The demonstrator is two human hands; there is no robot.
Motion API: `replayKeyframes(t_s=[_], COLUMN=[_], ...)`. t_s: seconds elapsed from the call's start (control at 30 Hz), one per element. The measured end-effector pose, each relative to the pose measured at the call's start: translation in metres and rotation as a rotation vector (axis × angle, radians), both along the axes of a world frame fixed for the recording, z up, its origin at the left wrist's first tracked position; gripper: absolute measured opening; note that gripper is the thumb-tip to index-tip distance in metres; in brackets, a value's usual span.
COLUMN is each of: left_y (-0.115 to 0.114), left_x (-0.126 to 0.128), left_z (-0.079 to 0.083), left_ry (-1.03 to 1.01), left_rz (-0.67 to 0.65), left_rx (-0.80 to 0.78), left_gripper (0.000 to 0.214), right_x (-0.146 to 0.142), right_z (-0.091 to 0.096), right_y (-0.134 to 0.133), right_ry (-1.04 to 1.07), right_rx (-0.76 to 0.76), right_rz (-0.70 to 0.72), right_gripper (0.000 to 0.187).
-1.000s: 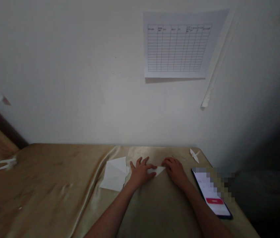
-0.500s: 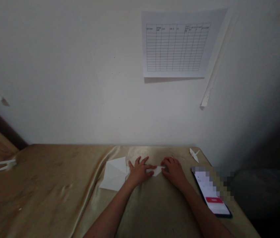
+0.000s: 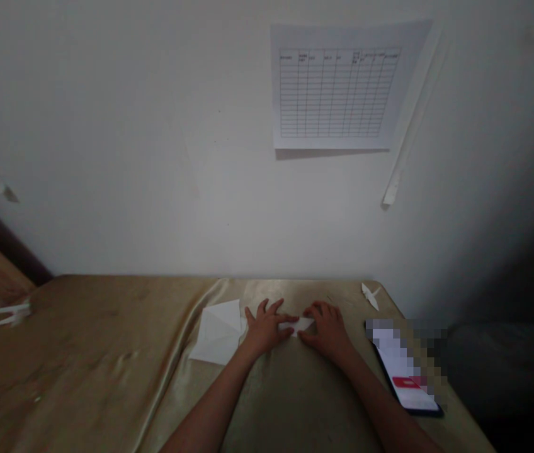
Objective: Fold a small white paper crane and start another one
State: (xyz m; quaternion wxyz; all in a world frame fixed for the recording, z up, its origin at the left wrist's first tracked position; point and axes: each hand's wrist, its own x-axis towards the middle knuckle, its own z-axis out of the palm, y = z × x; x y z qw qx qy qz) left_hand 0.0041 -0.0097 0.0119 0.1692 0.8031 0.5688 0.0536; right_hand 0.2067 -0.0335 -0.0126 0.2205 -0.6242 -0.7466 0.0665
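Note:
A small folded piece of white paper (image 3: 305, 324) lies on the cloth between my two hands, partly covered by fingers. My left hand (image 3: 263, 328) holds its left end between thumb and index finger, with the other fingers spread out over the cloth. On the right side, my right hand (image 3: 327, 327) has its thumb at the paper's lower edge and curled fingers along its upper edge. Just left of my left hand is a larger creased white sheet (image 3: 217, 332), lying flat.
A lit phone (image 3: 406, 371) lies near the table's right edge. Behind it rests a folded paper crane (image 3: 369, 296). More white folded papers (image 3: 12, 311) are at the far left on the gold tablecloth (image 3: 82, 352). A printed chart (image 3: 333, 94) hangs on the wall.
My right hand has shifted slightly left along the paper, its thumb now lower and closer to my left hand. The left hand stays in place.

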Motion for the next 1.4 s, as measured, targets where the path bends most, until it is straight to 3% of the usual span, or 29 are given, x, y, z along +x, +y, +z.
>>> replayKeyframes(t_s=[0.3, 0.87, 1.4], left_y=[0.0, -0.003, 0.001], left_x=[-0.001, -0.001, -0.008], left_z=[-0.002, 0.006, 0.005], left_ry=[-0.022, 0.004, -0.036], left_rz=[0.0, -0.018, -0.086], left_rx=[0.015, 0.008, 0.013], left_gripper=[0.035, 0.038, 0.055], right_x=[0.002, 0.012, 0.017], right_z=[0.002, -0.003, -0.006], right_y=[-0.002, 0.007, 0.013], right_ry=[0.033, -0.002, -0.009], right_rx=[-0.007, 0.035, 0.0], right_rz=[0.0, 0.049, 0.019], right_gripper=[0.05, 0.025, 0.036])
